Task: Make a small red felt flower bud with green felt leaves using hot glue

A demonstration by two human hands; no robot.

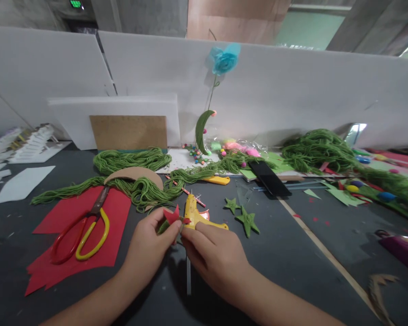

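Observation:
Between the thumb and fingers of my left hand [156, 237] is a red paper star [172, 216], with a bit of green showing behind it. My right hand [214, 253] is closed in a pinch at the star's right side; what its fingertips grip is too small to make out. Just beyond the hands lies a yellow glue gun [191, 208]. A pale glue stick [188, 276] shows below them on the table. To the right rest a small green star [231, 205] and a larger green star [248, 222], both yarn-covered.
Scissors [97, 206] with red and yellow handles lie on red paper [120, 222] at left. Green yarn [132, 160] stretches along the back. A black phone-like slab [269, 179] lies right of centre. A green crescent [200, 131] and blue flower [224, 59] stand against the white partition [275, 90].

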